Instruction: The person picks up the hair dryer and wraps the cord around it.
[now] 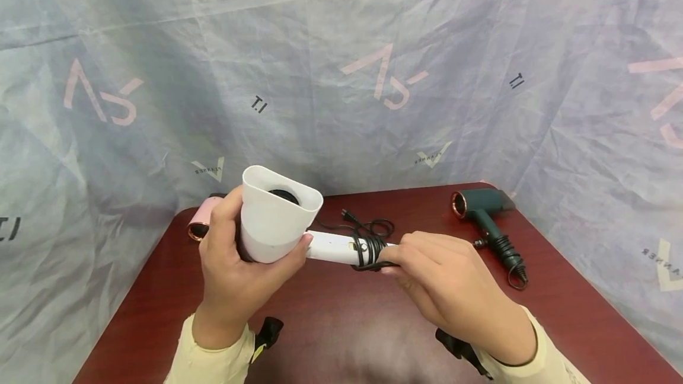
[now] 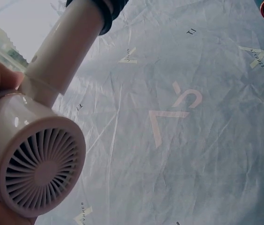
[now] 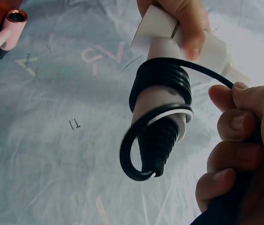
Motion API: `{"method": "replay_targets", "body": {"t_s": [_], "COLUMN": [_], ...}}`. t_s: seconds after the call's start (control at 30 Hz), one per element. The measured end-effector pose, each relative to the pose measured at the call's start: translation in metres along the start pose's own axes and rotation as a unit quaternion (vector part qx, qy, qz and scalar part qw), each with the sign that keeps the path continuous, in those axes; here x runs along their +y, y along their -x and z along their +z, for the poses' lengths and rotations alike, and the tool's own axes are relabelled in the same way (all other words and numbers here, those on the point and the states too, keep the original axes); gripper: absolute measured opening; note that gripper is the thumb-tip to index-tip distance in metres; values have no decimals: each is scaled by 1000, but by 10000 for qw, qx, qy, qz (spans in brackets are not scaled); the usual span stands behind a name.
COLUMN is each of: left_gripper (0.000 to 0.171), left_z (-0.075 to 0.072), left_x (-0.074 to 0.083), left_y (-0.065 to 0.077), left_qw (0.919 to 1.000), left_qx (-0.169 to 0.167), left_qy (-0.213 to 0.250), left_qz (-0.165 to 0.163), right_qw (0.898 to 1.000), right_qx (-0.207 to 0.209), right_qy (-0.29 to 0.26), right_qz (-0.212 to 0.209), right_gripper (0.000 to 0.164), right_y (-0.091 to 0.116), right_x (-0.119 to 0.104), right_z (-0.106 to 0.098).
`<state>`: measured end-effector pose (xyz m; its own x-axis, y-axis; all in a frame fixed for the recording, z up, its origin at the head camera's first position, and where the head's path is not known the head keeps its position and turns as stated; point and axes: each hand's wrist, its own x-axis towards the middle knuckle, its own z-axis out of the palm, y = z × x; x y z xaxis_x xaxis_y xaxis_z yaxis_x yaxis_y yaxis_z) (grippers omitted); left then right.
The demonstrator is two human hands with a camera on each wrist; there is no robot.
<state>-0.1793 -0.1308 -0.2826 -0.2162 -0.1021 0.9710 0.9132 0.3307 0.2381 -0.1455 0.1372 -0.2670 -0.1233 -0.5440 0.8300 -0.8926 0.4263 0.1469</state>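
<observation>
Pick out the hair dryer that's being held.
The white hair dryer: the left hand grips it, and the right hand pinches its black cord. The pink dryer and green dryer lie on the table.

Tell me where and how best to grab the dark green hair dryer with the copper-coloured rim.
I'd take the green dryer by its slim, bare upper handle, coming from the near right. The handle slants toward the viewer, black cord coils around its lower part, and what looks like a plug sticks out on its left.
</observation>
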Motion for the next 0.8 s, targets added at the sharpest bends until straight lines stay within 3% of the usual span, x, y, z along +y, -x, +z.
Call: {"method": "replay_targets", "body": {"t_s": [0.5, 0.63, 0.8], "left_gripper": [63, 61, 63], "left_z": [4, 5, 4], "left_x": [6, 8, 10], "left_y": [-3, -6, -8], "left_qw": [9932, 9902, 9829], "left_qx": [-478, -562, -700], "left_qy": [426, 709, 1382], "left_qz": [978, 1062, 995], "right_qw": [9990, 9988, 9976], "right_qx": [-45, -59, -60], "right_qy": [-426, -453, -655], "right_qz": [93, 172, 201], "right_gripper": [23, 23, 22], "right_y": [3, 3, 4], "right_x": [3, 4, 4], "right_z": [-3, -3, -2]}}
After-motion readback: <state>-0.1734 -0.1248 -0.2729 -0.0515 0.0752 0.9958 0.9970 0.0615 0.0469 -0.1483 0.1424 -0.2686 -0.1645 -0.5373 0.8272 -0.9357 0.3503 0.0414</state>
